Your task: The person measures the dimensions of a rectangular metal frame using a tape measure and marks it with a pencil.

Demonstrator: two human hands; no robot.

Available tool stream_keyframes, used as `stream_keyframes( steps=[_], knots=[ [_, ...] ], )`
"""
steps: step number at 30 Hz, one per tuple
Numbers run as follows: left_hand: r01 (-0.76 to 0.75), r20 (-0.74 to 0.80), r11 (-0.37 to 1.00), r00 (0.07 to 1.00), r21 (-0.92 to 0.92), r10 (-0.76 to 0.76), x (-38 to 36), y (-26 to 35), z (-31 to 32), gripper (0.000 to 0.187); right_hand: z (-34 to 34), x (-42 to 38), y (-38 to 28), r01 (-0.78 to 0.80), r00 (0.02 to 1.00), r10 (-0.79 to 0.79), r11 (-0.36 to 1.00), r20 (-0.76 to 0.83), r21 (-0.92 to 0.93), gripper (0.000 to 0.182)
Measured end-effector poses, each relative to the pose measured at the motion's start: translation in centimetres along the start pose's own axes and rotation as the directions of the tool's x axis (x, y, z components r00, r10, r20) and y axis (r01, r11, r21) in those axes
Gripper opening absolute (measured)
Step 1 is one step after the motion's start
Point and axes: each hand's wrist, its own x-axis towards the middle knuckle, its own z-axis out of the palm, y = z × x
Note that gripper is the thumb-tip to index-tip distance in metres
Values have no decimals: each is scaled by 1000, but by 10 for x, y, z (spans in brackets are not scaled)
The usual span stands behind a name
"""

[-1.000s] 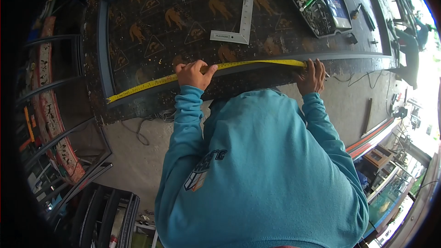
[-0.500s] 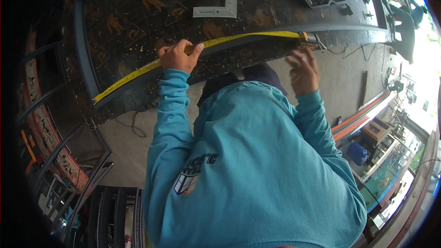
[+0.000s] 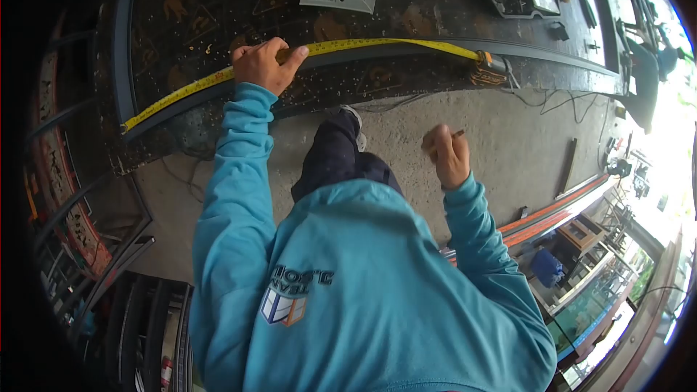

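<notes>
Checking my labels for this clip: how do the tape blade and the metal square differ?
The tape blade is yellow; the metal square is silver-grey. The tape blade is a long strip; the metal square is L-shaped. The left hand is on the tape blade; neither hand touches the metal square. Both bear markings.

A single camera, worn on the person's head, looks steeply down and somewhat forward — the blue shirt (image 3: 377, 305) is nearest and fills the lower middle. Forward runs up the picture, so the table (image 3: 406, 22) spans the top and runs out past the upper edge. The left hand (image 3: 259, 67) and right hand (image 3: 448, 156) sit farther from the lens than the chest, both within the view. The lens is very wide: straight edges bow and darkness rounds off the corners — with the floor (image 3: 399, 123) seen from above, between table and body.
</notes>
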Motion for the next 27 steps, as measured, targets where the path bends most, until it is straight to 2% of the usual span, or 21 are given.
stream_keyframes(
  steps=[1, 3, 5, 6, 7, 8, 10, 11, 13, 17, 18, 21, 24, 27],
  knots=[
    [-18, -15, 1000, 1000, -6, 18, 0, 0, 1, 48, 2, 17, -3, 100, 994, -103, 990, -30, -101, 42],
    [-42, 4, 999, 999, 29, 42, 2, 4, -6, 47, 14, 59, 3, 320, 940, -319, 947, -121, -18, 25],
    [14, -15, 985, 1000, -171, -17, 1, 6, -5, 45, 34, 89, -18, 448, 880, -401, 878, -255, 167, 15],
    [-8, -56, 979, 998, -204, -3, 1, 7, -4, 45, 38, 105, -17, 488, 853, -441, 864, -278, 128, 15],
    [37, -29, 976, 999, -214, -44, 0, 8, -3, 45, 39, 119, -15, 530, 822, -489, 844, -291, 79, 17],
    [38, -30, 978, 999, -206, -45, 0, 6, -1, 45, 40, 128, -15, 522, 824, -478, 849, -305, 83, 17],
    [44, -34, 979, 998, -200, -52, 0, 4, 3, 46, 42, 142, -19, 506, 853, -495, 862, -163, 30, 19],
    [32, -30, 984, 999, -174, -38, 1, 3, 2, 46, 40, 144, -22, 502, 856, -492, 864, -160, 31, 19],
    [31, -20, 988, 999, -152, -34, -1, 2, 2, 47, 34, 144, -25, 557, 786, -611, 765, -90, -323, 17],
    [-1, -42, 993, 999, -116, -4, -3, 0, 3, 48, 34, 147, -28, 497, 846, -529, 830, -74, -252, 21],
    [-19, -51, 992, 999, -125, 13, -3, -2, 5, 49, 34, 147, -29, 536, 805, -590, 771, -68, -344, 19],
    [-31, -62, 992, 998, -121, 23, -4, -4, 5, 49, 35, 152, -27, 523, 828, -556, 809, -65, -268, 17],
    [-50, -80, 993, 996, -104, 41, -3, -4, 7, 48, 34, 152, -32, 533, 807, -589, 752, -33, -387, 16],
    [-72, -100, 993, 993, -91, 63, -3, -6, 8, 47, 32, 152, -33, 496, 851, -526, 804, -2, -327, 16]
  ],
)
